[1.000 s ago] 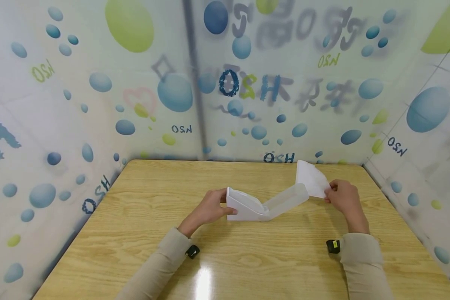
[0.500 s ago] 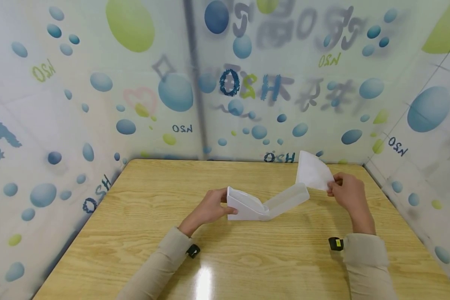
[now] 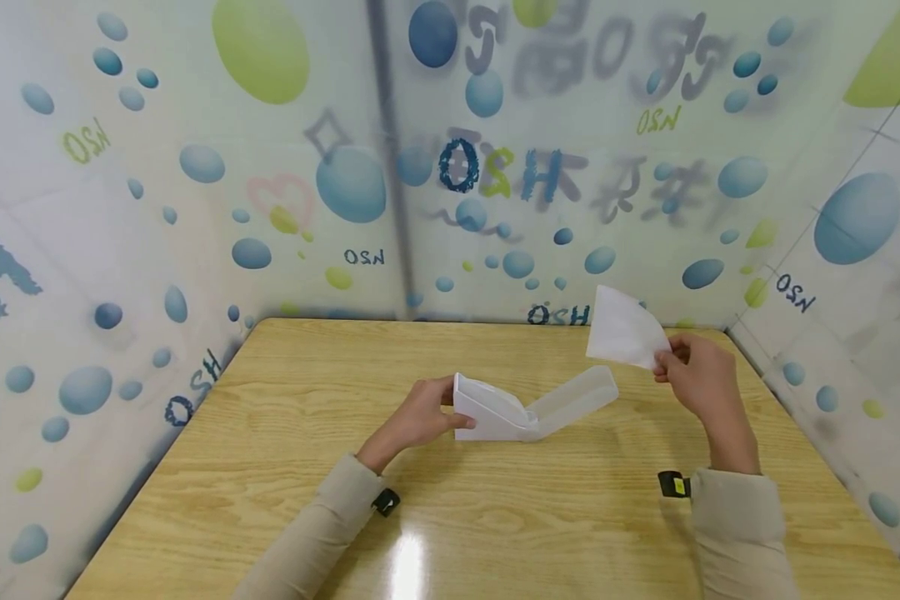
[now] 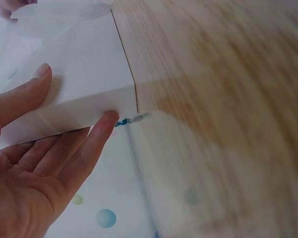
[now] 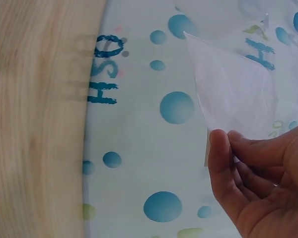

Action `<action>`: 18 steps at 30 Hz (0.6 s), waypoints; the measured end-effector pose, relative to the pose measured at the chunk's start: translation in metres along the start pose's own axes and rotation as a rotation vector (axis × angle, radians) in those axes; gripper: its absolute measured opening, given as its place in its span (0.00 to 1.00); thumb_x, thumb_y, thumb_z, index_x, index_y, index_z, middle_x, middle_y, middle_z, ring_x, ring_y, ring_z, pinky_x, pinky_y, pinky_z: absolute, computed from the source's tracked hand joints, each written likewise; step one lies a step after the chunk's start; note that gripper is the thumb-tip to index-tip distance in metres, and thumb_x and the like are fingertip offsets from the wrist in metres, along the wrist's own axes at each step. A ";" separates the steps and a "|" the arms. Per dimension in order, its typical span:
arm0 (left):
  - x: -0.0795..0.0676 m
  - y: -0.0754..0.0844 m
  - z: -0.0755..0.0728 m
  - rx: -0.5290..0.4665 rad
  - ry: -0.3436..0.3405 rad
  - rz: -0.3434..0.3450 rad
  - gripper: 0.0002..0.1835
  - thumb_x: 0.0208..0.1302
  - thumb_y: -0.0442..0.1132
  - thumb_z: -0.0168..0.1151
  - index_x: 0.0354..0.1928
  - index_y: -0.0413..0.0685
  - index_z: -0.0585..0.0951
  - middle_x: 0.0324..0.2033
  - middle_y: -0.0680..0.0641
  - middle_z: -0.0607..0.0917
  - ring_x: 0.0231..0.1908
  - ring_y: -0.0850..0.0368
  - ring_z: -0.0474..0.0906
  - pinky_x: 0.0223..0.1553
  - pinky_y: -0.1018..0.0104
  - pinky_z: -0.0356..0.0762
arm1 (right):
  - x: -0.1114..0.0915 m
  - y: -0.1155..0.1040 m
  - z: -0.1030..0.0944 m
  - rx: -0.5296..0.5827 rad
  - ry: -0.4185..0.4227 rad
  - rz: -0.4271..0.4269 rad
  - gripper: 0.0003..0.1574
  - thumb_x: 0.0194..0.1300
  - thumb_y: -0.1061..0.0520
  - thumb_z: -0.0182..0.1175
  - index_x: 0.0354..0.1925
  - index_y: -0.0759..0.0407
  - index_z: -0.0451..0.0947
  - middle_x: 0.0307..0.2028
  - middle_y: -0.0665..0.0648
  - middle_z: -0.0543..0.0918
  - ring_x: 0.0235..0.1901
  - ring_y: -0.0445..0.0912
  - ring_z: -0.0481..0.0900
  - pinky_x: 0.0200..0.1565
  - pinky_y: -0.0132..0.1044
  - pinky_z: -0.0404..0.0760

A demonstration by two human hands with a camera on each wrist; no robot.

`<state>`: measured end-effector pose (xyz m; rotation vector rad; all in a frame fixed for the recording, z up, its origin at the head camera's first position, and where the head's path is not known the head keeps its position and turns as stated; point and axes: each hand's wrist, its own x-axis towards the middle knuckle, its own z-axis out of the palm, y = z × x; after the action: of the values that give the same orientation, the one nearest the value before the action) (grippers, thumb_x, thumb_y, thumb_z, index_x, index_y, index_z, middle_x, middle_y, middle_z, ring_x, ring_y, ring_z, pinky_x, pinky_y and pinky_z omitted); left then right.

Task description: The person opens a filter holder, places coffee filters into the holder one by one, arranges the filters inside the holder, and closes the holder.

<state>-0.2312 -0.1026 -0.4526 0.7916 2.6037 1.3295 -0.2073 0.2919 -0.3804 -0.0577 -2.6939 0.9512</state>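
Note:
A white box [image 3: 487, 415] with its translucent lid [image 3: 576, 403] swung back to the right stands on the table. My left hand [image 3: 422, 414] grips the box's left end; in the left wrist view the thumb lies on one face of the box [image 4: 84, 64] and the fingers on the end and far side. Up and to the right of the lid, my right hand [image 3: 697, 375] pinches a thin white sheet [image 3: 624, 328] at its lower right corner. The right wrist view has the sheet [image 5: 233, 89] between thumb and forefinger, raised above the table.
The wooden table [image 3: 330, 358] reaches back to a wall covering [image 3: 270, 167] printed with blue and green dots. Similar coverings stand on the left and right sides. A black device [image 3: 673, 483] is strapped at the right cuff, another [image 3: 386, 502] at the left.
My right hand has lifted the white sheet up and away from the lid, moving slightly right. The left hand and the box have stayed in place.

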 end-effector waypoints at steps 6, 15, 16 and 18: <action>0.000 -0.001 0.000 -0.003 0.001 0.003 0.22 0.62 0.35 0.75 0.58 0.46 0.82 0.51 0.45 0.89 0.51 0.48 0.88 0.53 0.53 0.87 | -0.004 -0.011 -0.006 -0.009 0.039 -0.030 0.18 0.77 0.58 0.56 0.52 0.73 0.80 0.35 0.65 0.89 0.26 0.36 0.85 0.26 0.29 0.79; 0.000 0.001 0.000 -0.006 0.006 -0.002 0.21 0.62 0.35 0.75 0.57 0.46 0.82 0.51 0.45 0.89 0.51 0.48 0.88 0.52 0.53 0.87 | -0.010 -0.028 -0.011 -0.005 0.085 -0.097 0.14 0.77 0.58 0.58 0.48 0.70 0.81 0.33 0.64 0.89 0.25 0.38 0.86 0.27 0.27 0.78; -0.001 0.001 0.000 -0.005 0.007 -0.002 0.21 0.62 0.35 0.75 0.57 0.46 0.82 0.51 0.45 0.89 0.51 0.48 0.88 0.52 0.53 0.87 | -0.011 -0.029 -0.011 -0.002 0.087 -0.103 0.14 0.77 0.58 0.58 0.48 0.70 0.81 0.33 0.64 0.89 0.25 0.40 0.87 0.27 0.27 0.78; -0.001 0.002 0.000 -0.007 0.006 -0.003 0.21 0.62 0.35 0.75 0.57 0.46 0.82 0.51 0.45 0.89 0.51 0.48 0.88 0.52 0.52 0.87 | -0.013 -0.032 -0.010 0.005 0.089 -0.114 0.14 0.77 0.58 0.59 0.48 0.70 0.81 0.33 0.65 0.89 0.25 0.41 0.87 0.27 0.26 0.79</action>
<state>-0.2301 -0.1021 -0.4513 0.7839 2.6021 1.3417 -0.1906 0.2710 -0.3559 0.0526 -2.5826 0.9000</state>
